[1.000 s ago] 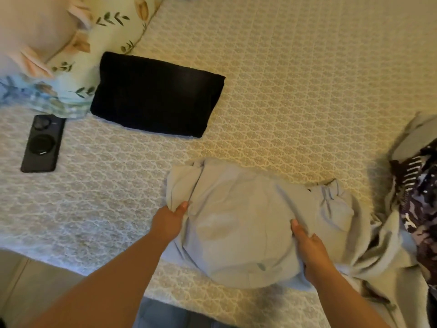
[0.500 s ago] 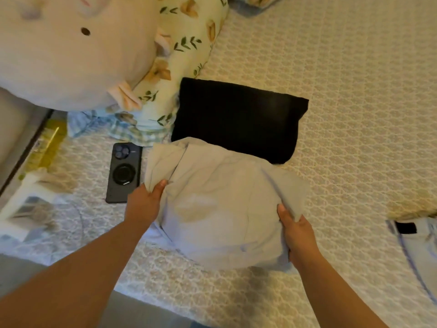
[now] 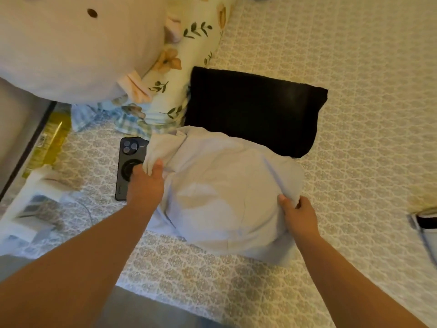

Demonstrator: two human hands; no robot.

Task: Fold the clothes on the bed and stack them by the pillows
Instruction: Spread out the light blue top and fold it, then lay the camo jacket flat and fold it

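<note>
Head view of a bed (image 3: 354, 91) covered with a cream spread bearing a repeating medallion pattern. A folded pale grey cotton garment (image 3: 224, 197) lies near the bed's near edge, its far edge overlapping the near edge of a folded black knit garment (image 3: 255, 107). The left hand (image 3: 146, 183) grips the grey garment's left edge, thumb on top and fingers tucked beneath; the right hand (image 3: 298, 214) pinches a bunch of cloth at its right edge, thumb and fingers curled round the fold. The black garment lies flat just beside a floral-print pillow (image 3: 189, 50) with green leaves and orange flowers, toward the bed's head (the upper left of the view). A large round cream plush toy (image 3: 71, 48) rests against that pillow. A black smartphone (image 3: 126, 162), back upward with its camera cluster showing, lies on the spread, partly under the left hand and the grey garment's corner. Another pale garment with a dark band (image 3: 425, 223) shows at the right edge of the view.
</note>
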